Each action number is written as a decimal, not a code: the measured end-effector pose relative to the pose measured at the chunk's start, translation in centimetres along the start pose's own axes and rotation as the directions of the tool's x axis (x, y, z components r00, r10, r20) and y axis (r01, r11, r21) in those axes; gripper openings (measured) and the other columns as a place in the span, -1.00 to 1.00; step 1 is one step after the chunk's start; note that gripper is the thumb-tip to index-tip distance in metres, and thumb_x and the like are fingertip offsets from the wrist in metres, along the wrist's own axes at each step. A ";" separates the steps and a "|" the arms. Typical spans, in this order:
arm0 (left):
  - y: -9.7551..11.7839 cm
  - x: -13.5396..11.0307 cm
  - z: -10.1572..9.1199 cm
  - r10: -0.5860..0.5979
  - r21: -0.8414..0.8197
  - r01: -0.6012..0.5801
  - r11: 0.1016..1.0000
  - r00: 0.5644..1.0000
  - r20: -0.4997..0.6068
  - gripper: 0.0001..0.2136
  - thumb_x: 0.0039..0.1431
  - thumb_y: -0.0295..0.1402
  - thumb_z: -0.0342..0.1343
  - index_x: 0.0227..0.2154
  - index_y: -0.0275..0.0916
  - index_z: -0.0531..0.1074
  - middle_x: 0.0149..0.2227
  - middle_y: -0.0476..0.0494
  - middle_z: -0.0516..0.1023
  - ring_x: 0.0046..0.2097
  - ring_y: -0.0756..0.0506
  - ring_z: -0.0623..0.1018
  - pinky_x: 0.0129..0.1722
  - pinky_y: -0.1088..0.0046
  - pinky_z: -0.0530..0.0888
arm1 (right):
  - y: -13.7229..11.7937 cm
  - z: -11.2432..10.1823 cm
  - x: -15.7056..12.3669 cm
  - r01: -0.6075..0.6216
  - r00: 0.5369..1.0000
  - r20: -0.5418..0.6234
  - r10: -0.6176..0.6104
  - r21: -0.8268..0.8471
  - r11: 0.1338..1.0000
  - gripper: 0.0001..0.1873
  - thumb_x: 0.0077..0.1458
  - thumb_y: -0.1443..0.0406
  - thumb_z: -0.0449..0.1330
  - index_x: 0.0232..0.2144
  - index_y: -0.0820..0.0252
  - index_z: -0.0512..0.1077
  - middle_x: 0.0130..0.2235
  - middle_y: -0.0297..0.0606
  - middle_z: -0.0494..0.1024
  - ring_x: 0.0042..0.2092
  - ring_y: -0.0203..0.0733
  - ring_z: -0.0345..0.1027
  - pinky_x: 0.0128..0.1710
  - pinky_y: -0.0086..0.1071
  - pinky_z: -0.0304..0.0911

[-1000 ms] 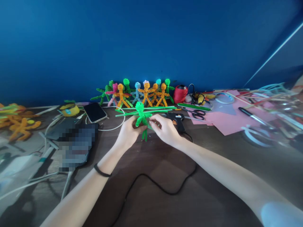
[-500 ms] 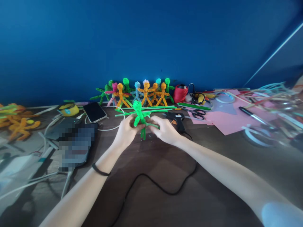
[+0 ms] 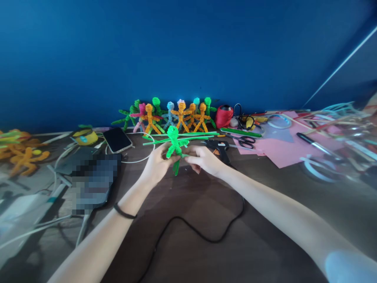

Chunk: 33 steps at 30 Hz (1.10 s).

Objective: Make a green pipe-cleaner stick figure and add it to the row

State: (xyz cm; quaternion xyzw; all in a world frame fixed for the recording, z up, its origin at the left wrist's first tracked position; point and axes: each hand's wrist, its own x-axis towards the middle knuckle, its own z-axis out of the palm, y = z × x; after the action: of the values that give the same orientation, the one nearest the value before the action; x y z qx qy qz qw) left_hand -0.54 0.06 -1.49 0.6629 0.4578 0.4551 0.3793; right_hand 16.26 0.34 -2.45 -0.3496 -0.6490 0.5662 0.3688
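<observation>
A bright green pipe-cleaner figure is held upright above the dark table, with a wound head, arms and body. My left hand is closed on its left side, thumb and fingers at the body. My right hand pinches the green pipe cleaner at the figure's lower right, where a leg is. Another green leg hangs straight down between the hands. Behind the figure lie loose green pipe cleaners. Fingers partly hide the lower body.
Several finished pipe-cleaner figures stand along the blue wall. To the right lie a black glue gun, scissors, pink paper and a marker. On the left are phones and cables. A black cord crosses the table.
The figure's head has tipped slightly to the right, now more upright. The leg at the right has been wound or bent in closer, and my right fingers have shifted around it.
</observation>
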 end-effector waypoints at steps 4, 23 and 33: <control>-0.1 0.0 0.0 0.014 -0.004 -0.014 1.000 1.000 0.003 -0.76 -0.14 -0.38 0.20 -0.33 -0.26 0.44 -0.37 -0.03 0.51 -0.30 -0.06 0.48 -0.28 0.44 0.43 | 0.4 -0.1 0.2 -0.035 0.999 0.023 0.033 0.085 0.996 -0.91 -0.02 0.37 0.09 -0.39 0.28 0.32 -0.73 -0.55 0.18 -0.73 -0.45 0.10 -0.74 -0.54 0.01; 0.6 -0.2 0.2 -0.061 0.073 0.060 0.996 0.998 0.013 -0.79 -0.13 -0.37 0.18 -0.35 -0.27 0.44 -0.38 -0.01 0.51 -0.32 -0.05 0.46 -0.29 0.46 0.38 | 0.0 0.6 -0.4 0.139 0.983 -0.064 -0.174 -0.364 0.921 -0.91 -0.06 0.34 0.11 -0.44 0.25 0.25 -0.49 -0.37 0.38 -0.46 -0.37 0.21 -0.45 -0.48 0.10; 0.7 -0.3 0.3 -0.229 -0.069 0.232 0.970 0.972 0.049 -0.77 -0.19 -0.33 0.22 -0.39 -0.28 0.46 -0.42 -0.01 0.52 -0.30 -0.08 0.47 -0.27 0.41 0.38 | -0.3 0.2 -0.7 0.113 0.979 -0.014 -0.202 -0.791 0.601 -0.80 0.03 0.29 0.09 -0.24 0.22 0.32 -0.34 -0.21 0.50 -0.36 -0.22 0.34 -0.42 -0.45 0.05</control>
State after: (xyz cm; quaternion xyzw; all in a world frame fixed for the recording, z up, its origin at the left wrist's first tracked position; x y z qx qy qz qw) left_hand -0.07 -0.50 -1.00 0.5998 0.5068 0.4108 0.4633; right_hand 16.39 -0.43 -2.28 -0.4455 -0.8396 0.1712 0.2594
